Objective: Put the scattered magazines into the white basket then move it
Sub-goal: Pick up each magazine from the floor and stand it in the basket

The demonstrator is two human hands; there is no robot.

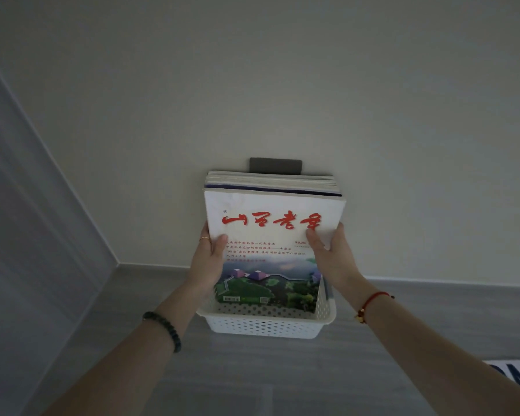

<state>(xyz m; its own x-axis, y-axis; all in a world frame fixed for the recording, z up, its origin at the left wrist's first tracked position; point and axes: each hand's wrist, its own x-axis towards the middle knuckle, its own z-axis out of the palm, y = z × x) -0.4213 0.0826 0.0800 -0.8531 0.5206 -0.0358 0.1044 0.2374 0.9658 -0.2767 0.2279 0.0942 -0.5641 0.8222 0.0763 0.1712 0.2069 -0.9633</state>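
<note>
Right now both hands grip the stack of magazines by its side edges: left hand and right hand each closed on it, thumbs across the front cover. The stack stands upright, bottom end down inside the white basket on the floor by the wall, top leaning toward a grey wall plate. Risk as I see it: stack is far taller than the basket rim, so on release or during the move it could tip or fan out, maybe flipping the basket.

Magazines stand in the basket, against the wall behind.
</note>
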